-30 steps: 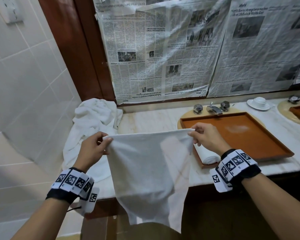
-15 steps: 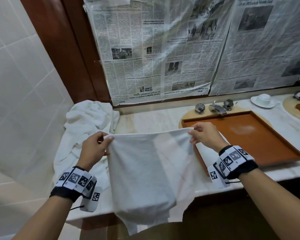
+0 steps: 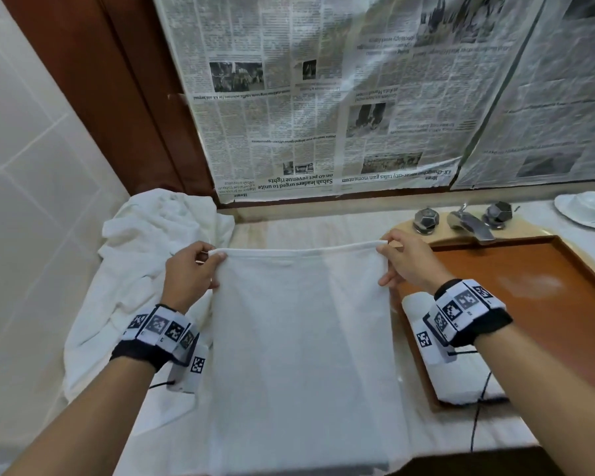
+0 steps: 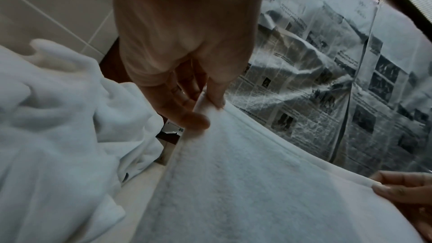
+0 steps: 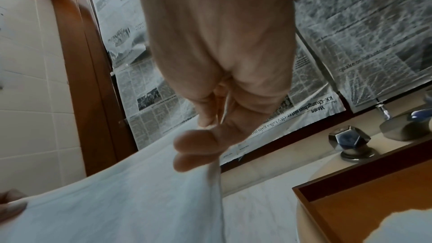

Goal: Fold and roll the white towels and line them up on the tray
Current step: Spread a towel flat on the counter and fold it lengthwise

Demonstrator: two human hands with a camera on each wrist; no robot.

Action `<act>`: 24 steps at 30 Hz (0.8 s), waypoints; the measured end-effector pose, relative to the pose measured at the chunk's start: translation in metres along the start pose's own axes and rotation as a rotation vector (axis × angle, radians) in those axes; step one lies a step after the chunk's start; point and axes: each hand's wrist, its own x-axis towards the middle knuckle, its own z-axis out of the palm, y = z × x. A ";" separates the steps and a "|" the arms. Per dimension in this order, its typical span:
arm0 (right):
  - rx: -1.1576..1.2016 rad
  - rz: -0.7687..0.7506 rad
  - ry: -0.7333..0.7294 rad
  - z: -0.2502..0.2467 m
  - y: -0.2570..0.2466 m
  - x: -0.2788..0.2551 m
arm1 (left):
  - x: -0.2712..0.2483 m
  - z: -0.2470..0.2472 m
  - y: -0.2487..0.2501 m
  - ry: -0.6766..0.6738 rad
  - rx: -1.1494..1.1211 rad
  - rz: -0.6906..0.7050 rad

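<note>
I hold a white towel (image 3: 299, 352) stretched flat over the marble counter (image 3: 310, 231), its far edge taut between my hands. My left hand (image 3: 200, 266) pinches the far left corner between thumb and fingers, as the left wrist view shows on the towel (image 4: 233, 182). My right hand (image 3: 392, 262) pinches the far right corner; in the right wrist view the towel (image 5: 117, 200) hangs from the fingers (image 5: 198, 143). A brown tray (image 3: 543, 266) lies to the right with one rolled white towel (image 3: 461, 386) at its near end, partly hidden by my right wrist.
A heap of white towels (image 3: 145, 255) lies at the left against the tiled wall. A tap with two handles (image 3: 468, 221) stands behind the tray. A white cup and saucer (image 3: 588, 207) sits at the far right. Newspaper (image 3: 358, 97) covers the mirror.
The towel hung down over the counter's front edge; now it lies spread much flatter over the counter, lifted and carried forward by both hands. The view has tilted down and come closer.
</note>
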 end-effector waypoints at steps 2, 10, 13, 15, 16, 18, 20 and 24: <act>0.013 0.047 -0.013 0.003 0.002 0.016 | 0.015 0.008 -0.005 -0.002 0.024 -0.003; 0.087 0.210 0.106 0.035 0.026 0.095 | 0.073 0.057 -0.032 -0.042 0.130 -0.031; 0.046 0.218 0.154 0.049 0.036 0.120 | 0.098 0.073 -0.052 -0.077 0.194 -0.063; 0.013 0.223 0.167 0.058 0.043 0.135 | 0.113 0.081 -0.066 -0.095 0.247 -0.093; 0.001 0.225 0.178 0.062 0.048 0.142 | 0.120 0.084 -0.072 -0.102 0.266 -0.100; -0.034 0.228 0.201 0.069 0.058 0.156 | 0.132 0.090 -0.085 -0.138 0.315 -0.091; -0.059 0.257 0.206 0.076 0.067 0.167 | 0.142 0.096 -0.095 -0.170 0.350 -0.094; -0.073 0.305 0.259 0.089 0.079 0.182 | 0.157 0.112 -0.110 -0.189 0.439 -0.076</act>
